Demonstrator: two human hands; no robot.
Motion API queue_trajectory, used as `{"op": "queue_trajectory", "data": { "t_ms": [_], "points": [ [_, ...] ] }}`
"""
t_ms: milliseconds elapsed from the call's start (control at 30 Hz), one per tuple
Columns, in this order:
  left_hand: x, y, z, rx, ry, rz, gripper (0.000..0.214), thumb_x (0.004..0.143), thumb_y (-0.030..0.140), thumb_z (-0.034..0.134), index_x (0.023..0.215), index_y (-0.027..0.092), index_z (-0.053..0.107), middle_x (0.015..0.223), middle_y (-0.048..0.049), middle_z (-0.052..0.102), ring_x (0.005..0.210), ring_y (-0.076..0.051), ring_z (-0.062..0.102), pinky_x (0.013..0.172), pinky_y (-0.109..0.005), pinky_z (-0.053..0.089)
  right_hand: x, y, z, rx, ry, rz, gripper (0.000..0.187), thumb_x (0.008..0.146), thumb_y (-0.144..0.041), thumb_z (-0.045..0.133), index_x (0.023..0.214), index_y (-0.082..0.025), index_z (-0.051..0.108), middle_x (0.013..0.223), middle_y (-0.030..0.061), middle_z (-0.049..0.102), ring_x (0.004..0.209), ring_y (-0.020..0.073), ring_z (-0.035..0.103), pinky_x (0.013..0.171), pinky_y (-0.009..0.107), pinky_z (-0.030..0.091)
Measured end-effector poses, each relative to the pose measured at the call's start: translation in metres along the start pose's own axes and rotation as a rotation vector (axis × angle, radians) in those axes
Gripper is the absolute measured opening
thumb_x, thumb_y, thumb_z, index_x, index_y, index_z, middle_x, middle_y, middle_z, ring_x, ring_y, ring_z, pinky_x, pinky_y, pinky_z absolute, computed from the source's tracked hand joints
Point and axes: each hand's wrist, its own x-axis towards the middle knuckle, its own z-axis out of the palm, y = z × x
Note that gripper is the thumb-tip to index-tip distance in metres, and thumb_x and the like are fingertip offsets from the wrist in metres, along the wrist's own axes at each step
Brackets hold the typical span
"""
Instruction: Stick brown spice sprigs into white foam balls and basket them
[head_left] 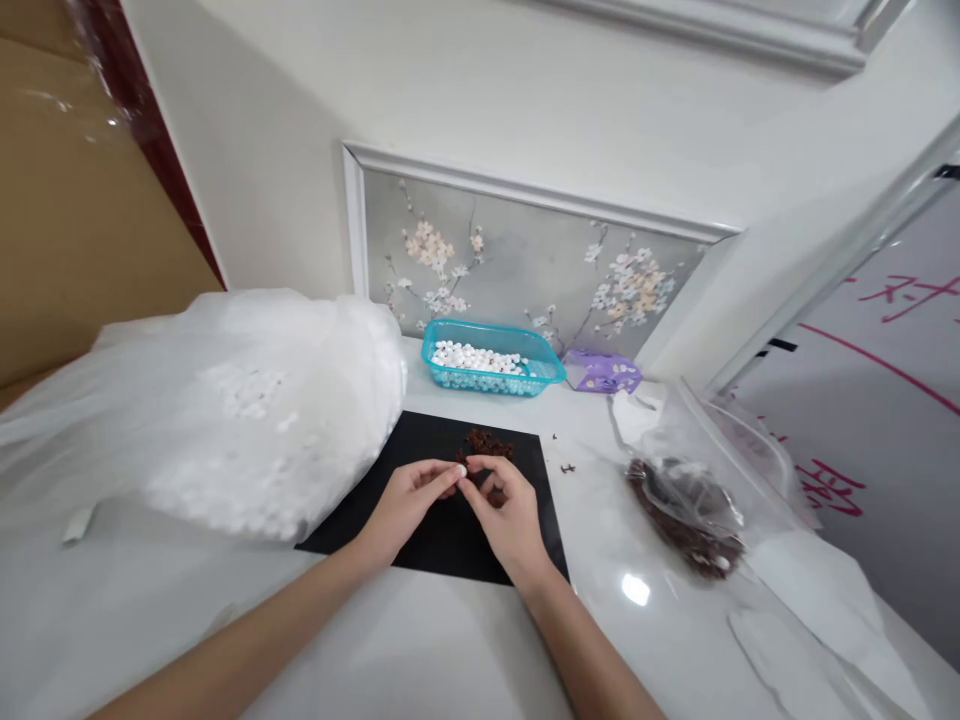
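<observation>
Over the black mat (450,545) my two hands meet at the fingertips. My left hand (409,500) pinches a small white bead (462,471) between thumb and fingers. Against that bead, the thumb and fingers of my right hand (510,510) are pinched together; what they hold, if anything, is too small to make out. Just beyond my fingers lies a pile of small dark brown pieces (491,443), partly hidden by my right hand.
A turquoise basket (551,372) with many white beads stands against the wall. Left is a large translucent bag (300,400) of white pieces. To the right lie a purple packet (604,372), a few loose brown pieces (568,468) and a clear bag of brown pieces (690,530).
</observation>
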Motion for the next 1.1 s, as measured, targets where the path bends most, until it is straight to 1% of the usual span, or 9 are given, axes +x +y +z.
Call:
{"op": "queue_trajectory", "data": {
  "t_ms": [133, 367, 467, 633, 833, 933, 1100],
  "points": [
    [0.0003, 0.0026, -0.0026, -0.009, -0.005, -0.064, 0.023, 0.068, 0.038, 0.069, 0.082, 0.020, 0.072, 0.087, -0.0044, 0.071, 0.080, -0.016, 0.060, 0.077, -0.026, 0.048, -0.0020, -0.0016, -0.0009, -0.053, -0.030, -0.036, 0.015, 0.079, -0.021, 0.057, 0.093, -0.020, 0.061, 0.089, 0.0027, 0.060, 0.051, 0.0057, 0.048, 0.050, 0.021, 0.047],
    [0.0008, 0.0074, -0.0028, -0.020, -0.043, -0.110, 0.019, 0.067, 0.037, 0.069, 0.077, 0.022, 0.073, 0.081, -0.0043, 0.070, 0.077, -0.018, 0.060, 0.075, -0.028, 0.048, -0.0078, -0.0010, -0.0019, -0.078, -0.057, -0.066, 0.019, 0.082, -0.018, 0.053, 0.100, -0.023, 0.058, 0.094, 0.0036, 0.060, 0.051, 0.0065, 0.049, 0.049, 0.023, 0.048],
    [0.0008, 0.0082, -0.0027, -0.017, -0.035, -0.129, 0.018, 0.066, 0.037, 0.069, 0.077, 0.023, 0.073, 0.078, -0.0040, 0.070, 0.075, -0.018, 0.060, 0.074, -0.028, 0.048, -0.0085, -0.0019, -0.0031, -0.082, -0.050, -0.062, 0.018, 0.082, -0.018, 0.054, 0.098, -0.023, 0.058, 0.092, 0.0036, 0.059, 0.050, 0.0064, 0.048, 0.047, 0.022, 0.048],
    [0.0000, 0.0086, -0.0033, -0.039, -0.058, -0.154, 0.016, 0.068, 0.036, 0.068, 0.076, 0.023, 0.073, 0.077, -0.0031, 0.070, 0.074, -0.017, 0.060, 0.074, -0.027, 0.048, -0.0077, -0.0039, -0.0056, -0.078, -0.061, -0.078, 0.019, 0.082, -0.016, 0.054, 0.100, -0.023, 0.057, 0.092, 0.0031, 0.059, 0.050, 0.0058, 0.048, 0.048, 0.021, 0.048],
    [-0.0004, 0.0080, -0.0039, -0.034, -0.077, -0.160, 0.015, 0.068, 0.036, 0.068, 0.077, 0.024, 0.073, 0.077, -0.0024, 0.070, 0.075, -0.017, 0.061, 0.075, -0.027, 0.048, -0.0082, -0.0034, -0.0068, -0.064, -0.094, -0.029, 0.016, 0.082, -0.019, 0.055, 0.098, -0.023, 0.058, 0.090, 0.0028, 0.058, 0.050, 0.0058, 0.048, 0.047, 0.021, 0.047],
    [-0.0001, 0.0065, -0.0046, -0.023, -0.078, -0.158, 0.016, 0.069, 0.036, 0.068, 0.078, 0.024, 0.073, 0.077, -0.0026, 0.071, 0.076, -0.017, 0.062, 0.076, -0.028, 0.047, -0.0079, -0.0038, -0.0069, -0.059, -0.094, -0.024, 0.014, 0.082, -0.019, 0.055, 0.096, -0.023, 0.059, 0.088, 0.0027, 0.058, 0.049, 0.0055, 0.047, 0.045, 0.020, 0.045],
    [-0.0012, 0.0078, -0.0044, -0.038, -0.086, -0.161, 0.016, 0.069, 0.035, 0.068, 0.079, 0.023, 0.073, 0.078, -0.0024, 0.071, 0.077, -0.016, 0.061, 0.076, -0.025, 0.047, -0.0075, -0.0047, -0.0077, -0.064, -0.114, -0.015, 0.012, 0.082, -0.019, 0.055, 0.093, -0.022, 0.060, 0.087, 0.0024, 0.058, 0.049, 0.0053, 0.045, 0.045, 0.020, 0.044]
  ]
}}
